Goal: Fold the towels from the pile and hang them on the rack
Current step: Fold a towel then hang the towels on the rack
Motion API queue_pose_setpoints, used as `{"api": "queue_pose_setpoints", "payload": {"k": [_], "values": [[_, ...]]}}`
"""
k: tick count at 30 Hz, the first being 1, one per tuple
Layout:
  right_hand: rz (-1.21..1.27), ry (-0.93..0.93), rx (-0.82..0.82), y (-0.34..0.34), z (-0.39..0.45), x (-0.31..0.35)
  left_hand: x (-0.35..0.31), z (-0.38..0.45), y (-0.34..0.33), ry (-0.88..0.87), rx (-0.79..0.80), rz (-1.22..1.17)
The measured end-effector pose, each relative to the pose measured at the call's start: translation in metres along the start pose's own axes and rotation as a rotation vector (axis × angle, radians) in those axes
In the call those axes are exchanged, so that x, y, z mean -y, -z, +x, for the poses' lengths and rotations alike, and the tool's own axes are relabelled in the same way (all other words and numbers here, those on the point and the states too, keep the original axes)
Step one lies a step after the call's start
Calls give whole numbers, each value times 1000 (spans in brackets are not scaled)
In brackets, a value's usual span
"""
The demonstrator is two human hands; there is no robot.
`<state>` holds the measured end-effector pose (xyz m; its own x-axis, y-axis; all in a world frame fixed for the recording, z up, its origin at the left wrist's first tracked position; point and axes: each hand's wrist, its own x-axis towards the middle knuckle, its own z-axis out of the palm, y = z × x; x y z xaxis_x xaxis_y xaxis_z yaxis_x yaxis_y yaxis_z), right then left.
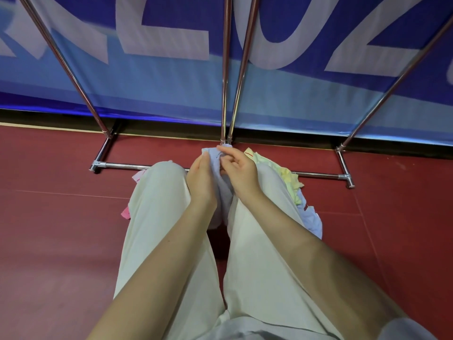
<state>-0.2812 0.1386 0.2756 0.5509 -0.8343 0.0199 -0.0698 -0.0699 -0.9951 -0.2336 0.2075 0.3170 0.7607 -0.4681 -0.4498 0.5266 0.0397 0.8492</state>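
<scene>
Blue banner (171, 77) with large pale letters fills the 12 o'clock half of the view. Dark red floor (61, 229) spans the lower half. Chrome rack (226, 69): slanted poles rise from 6 toward 12; base bar runs 9 to 3 o'clock along the floor. Person's cream trousers (157, 217) occupy centre to 6 o'clock. Towel pile lies on the floor behind the legs: yellow towel (291, 177) at 2 o'clock of the hands, another blue towel (312, 222) at 4 o'clock, pink towel (126, 213) at 8 o'clock. Light blue towel (226, 190) hangs between the knees, at centre. Left hand (202, 177) grips its upper edge, fingers curled round the cloth. Right hand (239, 169) pinches the same edge, thumb against fingertips.
</scene>
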Motion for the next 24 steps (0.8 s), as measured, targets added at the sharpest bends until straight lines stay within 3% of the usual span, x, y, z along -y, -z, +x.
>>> {"api": "queue_pose_setpoints", "payload": {"k": [3, 7, 10, 15, 21, 24], "values": [[-122, 63, 7, -1, 0, -3, -4, 0, 2, -5, 10, -31], [-356, 306, -72, -2, 2, -10, 3, 12, 7, -2, 2, -7], [-369, 389, -82, 0, 3, -10, 8, 17, 8, 4, -31, -9], [-247, 238, 7, -1, 2, -10, 9, 18, 10, -54, -4, 103], [-243, 186, -83, -1, 5, -14, 20, 30, 13, -143, 134, 221], [-270, 205, -135, -1, 5, -14, 20, 34, 14, -160, 104, 269]]}}
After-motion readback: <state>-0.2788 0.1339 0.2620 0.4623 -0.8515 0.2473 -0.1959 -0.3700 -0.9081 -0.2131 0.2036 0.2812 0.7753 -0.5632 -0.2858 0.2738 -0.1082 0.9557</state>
